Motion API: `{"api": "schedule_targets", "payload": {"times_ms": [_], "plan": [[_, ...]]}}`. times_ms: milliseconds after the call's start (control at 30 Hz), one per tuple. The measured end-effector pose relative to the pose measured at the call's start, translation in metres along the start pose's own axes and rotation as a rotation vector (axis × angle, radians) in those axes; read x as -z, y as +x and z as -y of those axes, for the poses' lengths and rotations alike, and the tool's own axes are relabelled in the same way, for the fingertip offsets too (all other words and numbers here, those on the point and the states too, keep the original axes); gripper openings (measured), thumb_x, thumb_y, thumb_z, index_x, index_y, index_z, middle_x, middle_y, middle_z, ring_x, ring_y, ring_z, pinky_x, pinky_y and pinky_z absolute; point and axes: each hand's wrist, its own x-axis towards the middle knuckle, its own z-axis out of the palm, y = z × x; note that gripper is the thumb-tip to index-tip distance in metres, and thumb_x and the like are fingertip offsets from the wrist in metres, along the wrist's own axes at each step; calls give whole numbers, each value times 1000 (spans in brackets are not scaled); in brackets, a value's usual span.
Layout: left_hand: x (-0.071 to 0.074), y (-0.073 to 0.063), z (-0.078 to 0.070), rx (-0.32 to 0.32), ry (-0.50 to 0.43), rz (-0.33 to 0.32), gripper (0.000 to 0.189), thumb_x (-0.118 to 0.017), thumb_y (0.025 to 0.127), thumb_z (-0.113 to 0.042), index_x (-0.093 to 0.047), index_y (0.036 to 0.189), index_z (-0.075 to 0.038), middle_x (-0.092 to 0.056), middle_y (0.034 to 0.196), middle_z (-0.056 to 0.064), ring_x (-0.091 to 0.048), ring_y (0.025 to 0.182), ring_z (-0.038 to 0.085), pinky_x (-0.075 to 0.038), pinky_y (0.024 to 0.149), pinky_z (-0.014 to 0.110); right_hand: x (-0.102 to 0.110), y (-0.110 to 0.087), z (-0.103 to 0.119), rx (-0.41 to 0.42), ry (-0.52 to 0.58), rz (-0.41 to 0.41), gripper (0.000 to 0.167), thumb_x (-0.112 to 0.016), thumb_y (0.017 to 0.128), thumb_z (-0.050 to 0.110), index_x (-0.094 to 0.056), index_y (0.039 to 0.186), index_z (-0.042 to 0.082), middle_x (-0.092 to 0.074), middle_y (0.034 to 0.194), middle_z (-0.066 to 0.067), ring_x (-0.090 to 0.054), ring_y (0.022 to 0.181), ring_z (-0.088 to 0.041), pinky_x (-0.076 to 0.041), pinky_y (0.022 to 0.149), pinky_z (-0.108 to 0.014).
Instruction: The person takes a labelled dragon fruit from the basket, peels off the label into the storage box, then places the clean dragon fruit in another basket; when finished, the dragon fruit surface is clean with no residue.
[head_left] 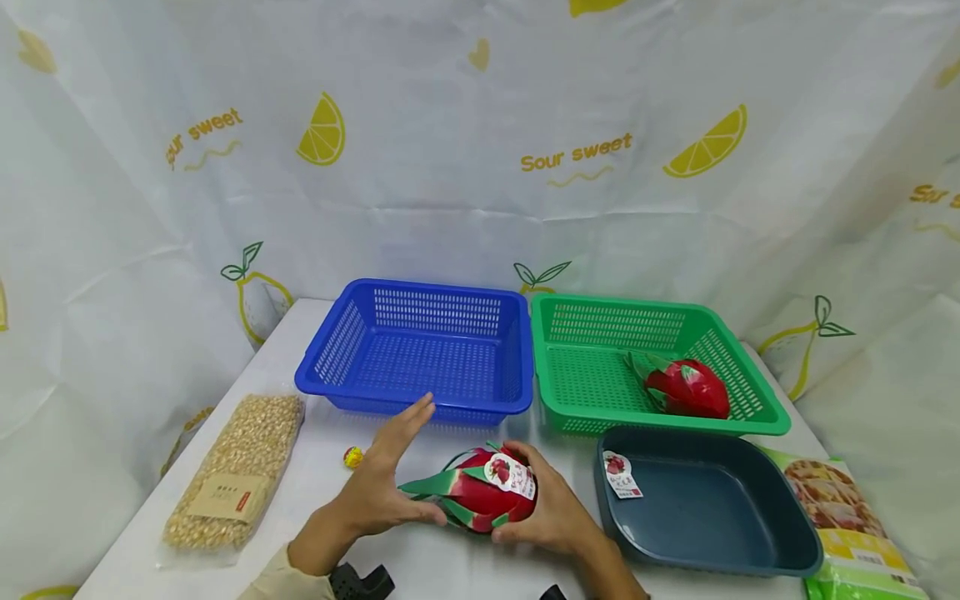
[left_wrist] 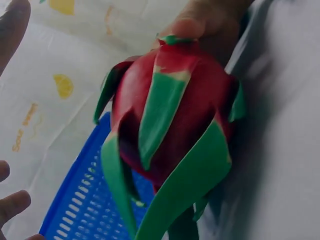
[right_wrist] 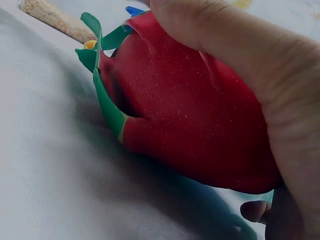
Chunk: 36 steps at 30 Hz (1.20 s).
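My right hand [head_left: 557, 510] grips a red dragon fruit [head_left: 480, 502] with green leaf tips, fingers and thumb curled round its blunt end. A white label [head_left: 510, 476] sits on the upper side of the fruit. Spread wide, my left hand [head_left: 380, 482] is at the leafy end, its thumb overlapping the leaves in the head view. The left wrist view shows the leaves [left_wrist: 195, 175] pointing towards the camera, with the left fingers [left_wrist: 14, 205] apart from the skin. A small yellow-and-red ball [head_left: 353, 457] lies beyond the left hand.
A blue basket [head_left: 412, 400] and a green basket [head_left: 577, 417], holding another dragon fruit [head_left: 688, 388], stand at the back. At right is a dark blue tray [head_left: 705, 500] with a label, beside a green-yellow packet [head_left: 862, 533]. A bag of corn kernels [head_left: 238, 467] lies left.
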Motion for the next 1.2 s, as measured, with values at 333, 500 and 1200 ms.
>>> {"api": "schedule_targets", "payload": {"times_ms": [333, 500, 1200], "plan": [[-29, 2, 2, 139, -48, 201, 121, -68, 63, -74, -22, 153, -8, -25, 157, 4, -27, 139, 28, -29, 101, 64, 0, 1, 2, -12, -30, 9, 105, -94, 59, 31, -36, 143, 6, -53, 128, 0, -55, 109, -19, -49, 89, -35], [-40, 6, 6, 175, 29, 314, 121, -83, 61, -61, -22, 155, -15, -34, 153, 5, -34, 136, 26, -34, 102, 55, 0, 2, 8, -35, -46, 10, 104, -93, 60, 30, -36, 143, 6, -52, 129, -2, -54, 109, -20, -49, 88, -35], [-58, 5, 13, 197, -64, 304, 100, -86, 62, -54, -44, 139, -6, -59, 124, 5, -59, 105, 13, -51, 86, 30, 36, 22, 82, 59, -204, -12, 56, -72, 88, 27, -51, 138, 12, -53, 129, 0, -51, 110, -22, -44, 85, -50]]}}
